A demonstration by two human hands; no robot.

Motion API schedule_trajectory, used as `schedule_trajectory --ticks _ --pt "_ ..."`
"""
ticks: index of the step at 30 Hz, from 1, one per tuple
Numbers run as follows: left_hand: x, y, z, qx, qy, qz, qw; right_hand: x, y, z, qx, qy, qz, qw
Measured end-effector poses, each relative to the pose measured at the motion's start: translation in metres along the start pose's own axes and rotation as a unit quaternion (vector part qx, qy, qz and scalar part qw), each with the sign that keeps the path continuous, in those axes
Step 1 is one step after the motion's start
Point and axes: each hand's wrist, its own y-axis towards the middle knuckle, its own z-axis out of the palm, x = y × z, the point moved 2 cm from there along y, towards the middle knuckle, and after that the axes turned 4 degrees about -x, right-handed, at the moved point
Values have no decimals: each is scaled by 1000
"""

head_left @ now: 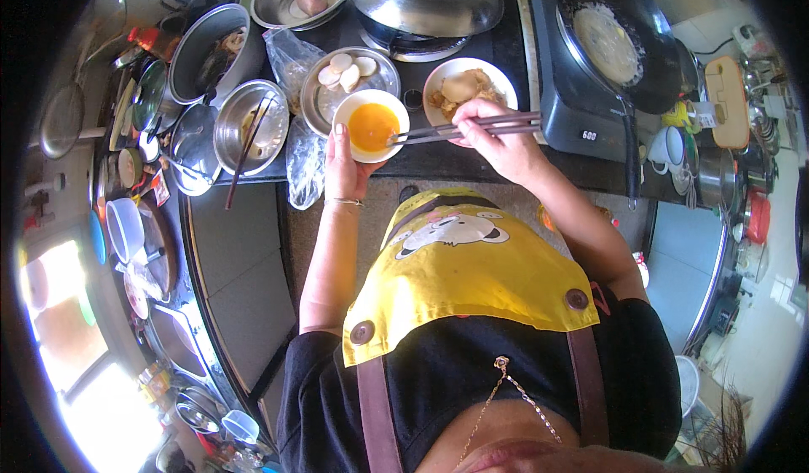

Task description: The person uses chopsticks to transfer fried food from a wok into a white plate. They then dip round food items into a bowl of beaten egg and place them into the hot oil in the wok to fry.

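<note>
With its thumb over the rim, my left hand point(346, 166) holds a small white bowl point(340, 114) of beaten egg point(374, 126). My right hand point(502, 147) grips a pair of dark chopsticks point(442, 133), whose tips reach over the bowl's right rim at the egg. Just beyond that hand stands a white bowl point(512, 97) of brownish food point(468, 90) with a pale round piece on top. Behind the egg bowl, a steel plate point(385, 71) carries several pale round slices point(347, 70).
A wok point(657, 43) with a pale egg-like sheet point(605, 44) sits on the cooktop point(559, 93) at right, its handle point(631, 150) jutting past the counter edge. A lidded pan point(430, 5), a grey pot point(218, 36) and a steel bowl point(253, 150) with chopsticks crowd the back and left.
</note>
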Motion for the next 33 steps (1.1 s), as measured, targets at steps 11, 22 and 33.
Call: schedule_trajectory --ticks 11,22,33 --pt "-14 0 -41 -36 -15 12 999 -33 93 43 -87 -69 -83 990" --pt "-18 -12 -64 -58 -16 -5 998 -63 144 68 -108 -69 -61 990" --pt "-22 -8 -64 -49 -20 -13 999 -67 143 45 -215 166 100 957"
